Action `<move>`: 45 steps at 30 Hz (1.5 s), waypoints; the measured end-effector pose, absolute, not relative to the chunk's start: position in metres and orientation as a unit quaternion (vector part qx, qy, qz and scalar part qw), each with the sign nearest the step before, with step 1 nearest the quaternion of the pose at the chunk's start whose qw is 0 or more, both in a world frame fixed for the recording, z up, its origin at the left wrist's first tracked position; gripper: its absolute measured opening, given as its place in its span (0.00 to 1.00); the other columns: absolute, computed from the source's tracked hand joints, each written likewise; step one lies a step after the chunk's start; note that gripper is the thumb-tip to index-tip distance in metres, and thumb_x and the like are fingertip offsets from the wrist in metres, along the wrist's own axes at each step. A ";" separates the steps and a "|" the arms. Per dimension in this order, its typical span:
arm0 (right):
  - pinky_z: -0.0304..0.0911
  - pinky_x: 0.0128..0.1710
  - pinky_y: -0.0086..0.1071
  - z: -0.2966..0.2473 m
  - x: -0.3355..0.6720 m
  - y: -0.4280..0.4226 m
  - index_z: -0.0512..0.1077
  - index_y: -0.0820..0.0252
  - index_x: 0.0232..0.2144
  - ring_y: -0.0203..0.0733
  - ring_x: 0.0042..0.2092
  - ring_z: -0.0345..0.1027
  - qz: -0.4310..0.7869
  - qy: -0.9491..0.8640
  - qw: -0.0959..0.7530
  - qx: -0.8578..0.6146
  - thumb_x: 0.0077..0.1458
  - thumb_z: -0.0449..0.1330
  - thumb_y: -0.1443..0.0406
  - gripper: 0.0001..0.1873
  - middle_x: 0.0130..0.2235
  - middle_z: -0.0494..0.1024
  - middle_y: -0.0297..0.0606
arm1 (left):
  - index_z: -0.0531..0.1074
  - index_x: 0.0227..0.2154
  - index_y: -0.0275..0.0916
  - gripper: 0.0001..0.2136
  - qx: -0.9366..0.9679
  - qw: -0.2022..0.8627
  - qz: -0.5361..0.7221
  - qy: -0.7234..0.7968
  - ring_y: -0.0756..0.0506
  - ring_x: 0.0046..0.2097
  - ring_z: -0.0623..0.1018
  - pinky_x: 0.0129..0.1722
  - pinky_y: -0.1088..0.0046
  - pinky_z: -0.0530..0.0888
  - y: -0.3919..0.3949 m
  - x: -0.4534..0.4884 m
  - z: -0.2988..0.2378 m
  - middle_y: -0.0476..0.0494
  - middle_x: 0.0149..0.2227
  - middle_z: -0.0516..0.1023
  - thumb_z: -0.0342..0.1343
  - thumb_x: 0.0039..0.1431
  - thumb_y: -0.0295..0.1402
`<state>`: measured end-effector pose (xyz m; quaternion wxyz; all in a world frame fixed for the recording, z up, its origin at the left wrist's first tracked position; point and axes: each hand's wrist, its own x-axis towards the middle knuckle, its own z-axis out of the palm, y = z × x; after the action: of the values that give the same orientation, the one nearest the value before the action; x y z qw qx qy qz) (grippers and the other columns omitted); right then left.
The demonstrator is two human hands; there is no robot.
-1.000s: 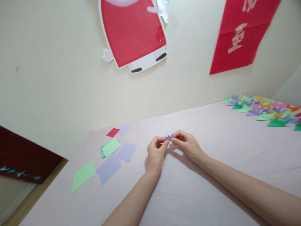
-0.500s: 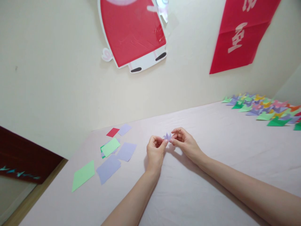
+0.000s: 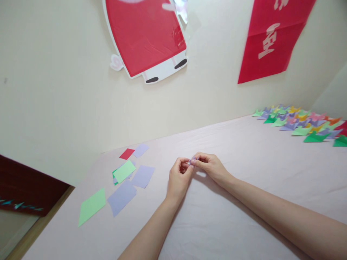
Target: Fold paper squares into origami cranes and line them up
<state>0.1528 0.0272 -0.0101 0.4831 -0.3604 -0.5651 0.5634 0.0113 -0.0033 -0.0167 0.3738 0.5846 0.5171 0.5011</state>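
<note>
My right hand (image 3: 213, 168) has scooted in toward the left hand (image 3: 177, 178) since half a second ago, and the little folded purple paper (image 3: 190, 161) is mostly hidden now. Both hands' fingers are clamped on it, right near the middle of the frame, over the pale cloth (image 3: 217, 231). I've got loose sheets (image 3: 92, 206) in green, purple and red at lower left, rows of colorful folded paper shapes (image 3: 316, 137) by the right edge, and a red banner (image 3: 271, 43) upper right.
</note>
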 end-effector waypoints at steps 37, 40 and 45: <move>0.58 0.27 0.29 -0.016 0.156 0.026 0.68 0.59 0.21 0.34 0.25 0.61 0.602 -0.512 0.502 -0.353 0.44 0.68 0.55 0.17 0.22 0.70 0.29 | 0.73 0.24 0.35 0.11 0.596 0.492 0.428 0.469 0.49 0.27 0.70 0.29 0.75 0.64 -0.003 0.016 -0.012 0.49 0.24 0.74 0.60 0.50 0.40; 0.58 0.26 0.29 -0.015 0.156 0.024 0.68 0.59 0.21 0.35 0.25 0.61 0.603 -0.515 0.496 -0.354 0.44 0.67 0.55 0.17 0.22 0.69 0.29 | 0.71 0.21 0.36 0.12 0.589 0.495 0.430 0.472 0.50 0.25 0.67 0.27 0.75 0.62 -0.005 0.018 -0.011 0.49 0.21 0.71 0.58 0.50 0.40; 0.58 0.26 0.31 -0.015 0.156 0.024 0.68 0.59 0.20 0.35 0.24 0.61 0.594 -0.528 0.488 -0.360 0.46 0.65 0.52 0.19 0.21 0.68 0.30 | 0.69 0.19 0.36 0.12 0.584 0.511 0.420 0.472 0.51 0.22 0.65 0.25 0.75 0.61 -0.006 0.017 -0.008 0.50 0.19 0.69 0.58 0.49 0.40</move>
<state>0.1564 0.0238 -0.0146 0.4876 -0.3602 -0.5284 0.5943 0.0174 -0.0055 -0.0081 0.5105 0.5838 0.4716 0.4197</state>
